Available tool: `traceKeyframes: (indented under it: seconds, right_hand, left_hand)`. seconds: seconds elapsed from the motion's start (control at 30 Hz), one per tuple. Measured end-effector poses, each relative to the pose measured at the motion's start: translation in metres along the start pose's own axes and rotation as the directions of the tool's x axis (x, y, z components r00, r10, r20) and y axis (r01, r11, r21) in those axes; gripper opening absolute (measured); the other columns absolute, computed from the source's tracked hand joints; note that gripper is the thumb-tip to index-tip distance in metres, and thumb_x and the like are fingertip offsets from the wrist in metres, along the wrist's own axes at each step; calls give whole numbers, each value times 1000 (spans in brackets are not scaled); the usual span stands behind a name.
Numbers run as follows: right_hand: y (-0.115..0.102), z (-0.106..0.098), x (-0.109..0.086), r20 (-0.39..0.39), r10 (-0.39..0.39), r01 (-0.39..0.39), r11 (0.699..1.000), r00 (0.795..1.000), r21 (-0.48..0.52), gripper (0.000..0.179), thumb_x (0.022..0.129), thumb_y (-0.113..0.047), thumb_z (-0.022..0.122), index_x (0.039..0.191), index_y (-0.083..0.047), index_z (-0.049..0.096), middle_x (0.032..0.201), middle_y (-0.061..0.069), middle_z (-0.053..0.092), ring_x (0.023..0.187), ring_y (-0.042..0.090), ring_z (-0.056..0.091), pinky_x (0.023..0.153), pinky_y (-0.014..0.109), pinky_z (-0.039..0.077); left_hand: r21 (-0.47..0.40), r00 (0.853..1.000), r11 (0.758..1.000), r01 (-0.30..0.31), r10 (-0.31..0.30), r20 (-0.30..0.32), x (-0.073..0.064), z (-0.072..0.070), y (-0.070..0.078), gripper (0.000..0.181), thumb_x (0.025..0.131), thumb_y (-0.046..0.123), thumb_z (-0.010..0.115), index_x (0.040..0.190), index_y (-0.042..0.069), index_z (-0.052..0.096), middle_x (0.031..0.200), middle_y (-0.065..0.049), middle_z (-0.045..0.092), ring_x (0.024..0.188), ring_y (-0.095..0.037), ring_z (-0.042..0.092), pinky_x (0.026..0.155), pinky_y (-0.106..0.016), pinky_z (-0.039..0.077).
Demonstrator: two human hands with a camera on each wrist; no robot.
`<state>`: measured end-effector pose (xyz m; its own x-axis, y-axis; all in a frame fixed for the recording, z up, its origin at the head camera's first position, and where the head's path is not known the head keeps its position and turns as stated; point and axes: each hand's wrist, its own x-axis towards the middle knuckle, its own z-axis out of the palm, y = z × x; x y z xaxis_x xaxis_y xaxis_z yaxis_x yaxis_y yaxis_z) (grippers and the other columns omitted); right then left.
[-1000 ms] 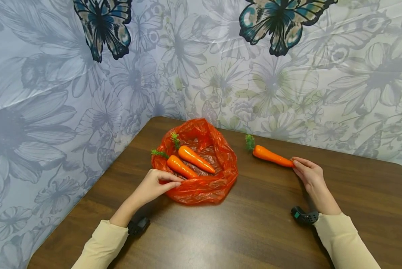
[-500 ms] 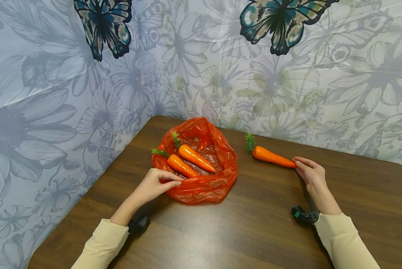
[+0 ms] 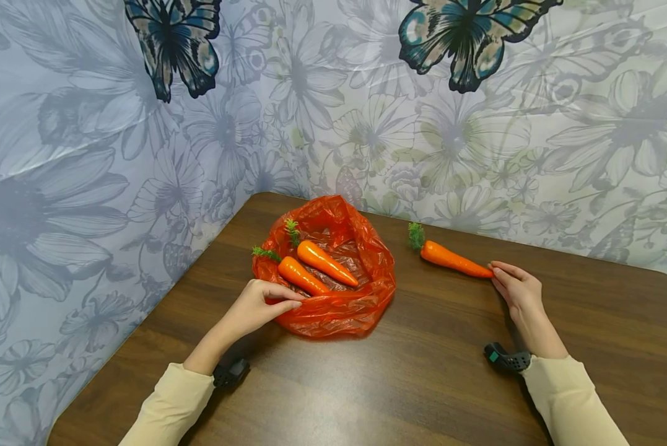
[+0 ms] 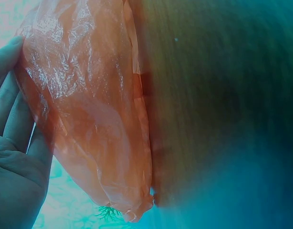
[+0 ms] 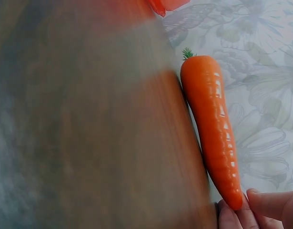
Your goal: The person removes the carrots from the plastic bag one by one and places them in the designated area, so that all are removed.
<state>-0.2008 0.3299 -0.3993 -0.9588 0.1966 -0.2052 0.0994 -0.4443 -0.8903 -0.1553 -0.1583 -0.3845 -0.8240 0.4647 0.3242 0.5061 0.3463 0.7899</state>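
A red plastic bag (image 3: 361, 310) lies on the table with its mouth spread wide. Inside it are two orange carrots with green tops, the upper carrot (image 3: 326, 263) and the lower carrot (image 3: 301, 276). My left hand (image 3: 257, 306) pinches the near left rim of the bag; in the left wrist view the thumb (image 4: 9, 55) is on the bag's outer side. To the right of the bag lies a third carrot (image 3: 456, 259), its green top pointing left. My right hand (image 3: 519, 294) holds its thin tip between thumb and fingers, seen also in the right wrist view.
The brown wooden table (image 3: 366, 390) reaches back to a wall covering (image 3: 450, 142) with flowers and butterflies. A dark band (image 3: 506, 359) is on the right wrist, and another dark device (image 3: 231, 373) is on the left.
My right hand and the tip of its carrot have shifted slightly to the right. The left hand, the bag and the two carrots inside stay in place.
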Motion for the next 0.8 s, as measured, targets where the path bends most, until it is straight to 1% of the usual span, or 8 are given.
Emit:
traceKeyframes:
  seconds: [0.1,0.23,0.37,0.47,0.53,0.67,0.73,0.8]
  right_hand:
    - [-1,-1,-2,3,5,-5,1000,1000,13,24,87,7,59,82,-9,76,83,0,70,81,6,65,75,19,50]
    - [-2,-3,-3,5,9,-9,999,1000,42,22,87,7,59,84,-7,76,83,1,70,81,7,65,75,19,50]
    - [-5,-7,-4,5,31,-31,993,1000,111,21,86,9,59,84,-4,75,83,4,70,81,10,66,77,22,50]
    - [-9,-12,-6,-2,50,-49,986,999,157,21,87,8,59,82,-5,75,83,4,70,81,11,67,77,22,49]
    - [-12,-15,-7,-12,48,-45,982,999,185,22,88,7,59,80,-5,75,83,4,70,81,11,67,77,21,50]
    - [-19,-16,-11,-24,-2,8,967,1000,256,24,89,9,55,81,-3,75,83,5,70,80,11,67,74,21,51]
    - [-23,-11,-13,-2,-38,37,955,999,294,24,89,11,54,83,0,74,84,7,70,81,13,67,74,21,51]
    - [-27,0,-15,35,-73,58,945,997,321,24,89,13,53,87,2,74,87,9,70,84,14,67,76,22,50]
  left_hand:
    - [-3,1000,1000,-3,3,1,0,0,-1,13,82,6,72,95,6,75,90,3,70,86,-12,65,76,-29,52]
    - [-4,1000,1000,-3,3,1,0,0,-2,13,82,6,72,95,6,75,90,3,70,87,-13,65,77,-29,52]
    - [-9,1000,1000,1,-1,0,-1,0,-1,13,82,6,72,95,6,75,90,4,70,87,-13,64,77,-29,52]
    - [-8,1000,1000,-3,3,0,-1,0,-1,13,82,6,72,95,6,75,90,3,70,87,-13,64,77,-29,52]
    - [-6,1000,1000,-6,6,-2,-1,0,-1,13,82,6,72,95,6,75,90,4,70,87,-13,65,76,-29,52]
    - [-6,1000,1000,-11,11,-4,-1,-1,0,13,82,5,72,94,6,75,90,3,70,86,-13,65,76,-29,52]
    - [-7,1000,1000,-9,9,-4,-1,-1,0,13,82,6,72,95,5,75,90,3,70,87,-13,64,76,-29,52]
    - [-9,1000,1000,-5,5,-3,-1,-1,0,13,82,6,72,95,5,75,90,3,70,87,-13,64,76,-29,52]
